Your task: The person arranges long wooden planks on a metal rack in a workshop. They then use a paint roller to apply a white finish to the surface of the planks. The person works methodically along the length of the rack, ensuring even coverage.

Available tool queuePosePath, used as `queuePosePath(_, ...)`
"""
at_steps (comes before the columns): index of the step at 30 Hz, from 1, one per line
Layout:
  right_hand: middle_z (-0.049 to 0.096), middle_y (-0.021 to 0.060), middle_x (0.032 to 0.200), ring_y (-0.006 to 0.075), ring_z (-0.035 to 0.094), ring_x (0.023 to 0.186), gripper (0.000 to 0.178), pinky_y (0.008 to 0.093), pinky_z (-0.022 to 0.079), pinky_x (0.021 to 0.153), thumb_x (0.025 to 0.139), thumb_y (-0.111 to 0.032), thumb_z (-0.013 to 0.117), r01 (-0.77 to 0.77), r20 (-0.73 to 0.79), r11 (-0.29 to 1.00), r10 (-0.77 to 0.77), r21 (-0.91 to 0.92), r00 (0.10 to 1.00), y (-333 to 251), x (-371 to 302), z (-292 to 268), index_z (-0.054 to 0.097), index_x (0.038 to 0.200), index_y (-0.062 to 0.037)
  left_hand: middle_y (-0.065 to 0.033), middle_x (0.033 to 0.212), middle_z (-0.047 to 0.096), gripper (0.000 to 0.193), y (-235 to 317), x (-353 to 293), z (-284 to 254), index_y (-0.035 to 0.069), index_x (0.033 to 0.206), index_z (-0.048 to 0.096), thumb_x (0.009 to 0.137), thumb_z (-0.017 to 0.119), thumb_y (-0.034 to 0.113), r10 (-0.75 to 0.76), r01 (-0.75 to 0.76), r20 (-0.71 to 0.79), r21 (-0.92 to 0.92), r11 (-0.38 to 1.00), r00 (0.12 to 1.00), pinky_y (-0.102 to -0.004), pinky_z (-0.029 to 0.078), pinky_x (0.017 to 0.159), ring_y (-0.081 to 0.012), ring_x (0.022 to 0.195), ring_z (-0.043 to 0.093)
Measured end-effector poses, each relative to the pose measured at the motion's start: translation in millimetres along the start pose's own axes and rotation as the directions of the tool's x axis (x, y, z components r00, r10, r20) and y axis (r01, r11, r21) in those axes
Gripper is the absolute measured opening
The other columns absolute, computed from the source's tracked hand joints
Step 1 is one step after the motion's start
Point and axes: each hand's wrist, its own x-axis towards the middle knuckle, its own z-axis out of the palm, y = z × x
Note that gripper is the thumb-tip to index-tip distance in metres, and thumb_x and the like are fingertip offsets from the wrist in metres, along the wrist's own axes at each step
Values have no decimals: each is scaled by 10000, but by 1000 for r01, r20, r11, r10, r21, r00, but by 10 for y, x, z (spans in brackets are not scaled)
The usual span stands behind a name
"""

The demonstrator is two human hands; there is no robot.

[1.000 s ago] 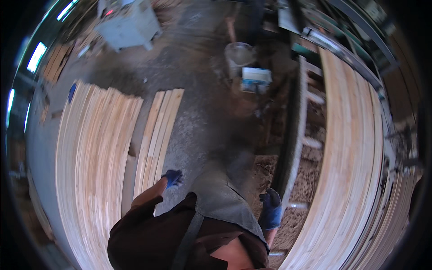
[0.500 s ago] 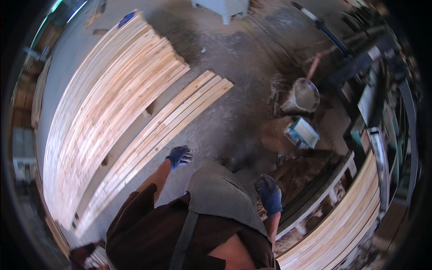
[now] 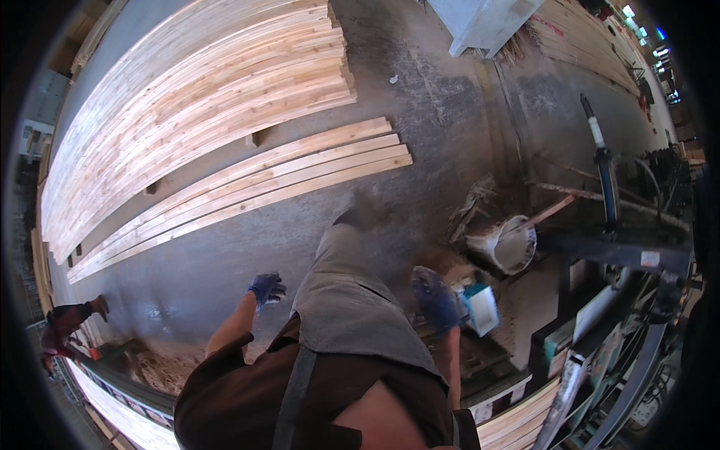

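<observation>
My left hand (image 3: 268, 289), in a blue-grey glove, hangs beside my apron (image 3: 352, 315) over the concrete floor, its fingers loosely apart with nothing in them. On the other side, my right hand (image 3: 435, 300) wears a similar glove and shows its back. Its fingers are blurred and partly hidden, and I see nothing held in it. Nearest to this hand is a blue-and-white box-shaped container (image 3: 481, 309). A short row of several light wooden boards (image 3: 300, 174) lies on the floor ahead of my left hand, apart from it.
A wide stack of boards (image 3: 217, 97) covers the far left. At right stand a whitish bucket (image 3: 514, 246) with a wooden-handled tool (image 3: 551, 210) and dark machinery (image 3: 622, 251). A pale block-like stand (image 3: 480, 22) is ahead. Another person (image 3: 66, 328) is at lower left.
My view has swung to the right and one leg has stepped forward. The boards now lie more crosswise, and the bucket and container appear lower. Both hands stay at my sides.
</observation>
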Motion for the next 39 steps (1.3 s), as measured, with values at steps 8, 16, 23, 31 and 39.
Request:
queuePosePath(8,686,179,1118,356,665,1022,328,412,523,874,926,-293,604,-57,232,998,59,-13,971,-563,1809,-295,648,1175,-83,-138,1019,713,412,2487,114,753,81,1193,597,1005,498,434,360,-353,15,-159,922,933,-392,569,695,-241,807,708)
queuePosePath(16,677,185,1137,356,647,1068,326,411,508,905,932,-284,602,134,457,989,-95,-55,885,-603,3449,-528,641,1173,-67,-138,1053,715,413,3111,-266,1032,76,1224,593,1008,496,414,424,-438,-132,-420,795,896,-358,555,715,-236,844,708)
queuePosePath(23,661,194,1178,356,639,1092,327,407,494,935,947,-263,584,422,704,906,-316,27,636,-459,4913,-824,634,1183,-42,-129,978,714,396,1424,326,1572,102,1074,602,1010,432,454,-90,-329,-363,-907,263,927,-453,548,656,-300,776,688)
queuePosePath(31,684,183,1143,295,668,1053,336,375,506,919,958,-246,599,318,693,947,-264,52,671,-533,5774,-1078,626,1177,8,-148,982,725,416,1217,-56,2881,63,1126,623,995,501,438,-136,-14,-116,-807,590,984,-404,552,609,-270,753,702)
queuePosePath(39,679,202,1133,339,648,1096,331,389,502,926,956,-257,589,385,736,918,-328,98,593,-1061,5213,-328,627,1186,-22,-159,1056,712,483,2211,136,1246,34,1220,605,1004,499,452,118,-387,-373,-820,423,920,-385,567,688,-264,861,708)
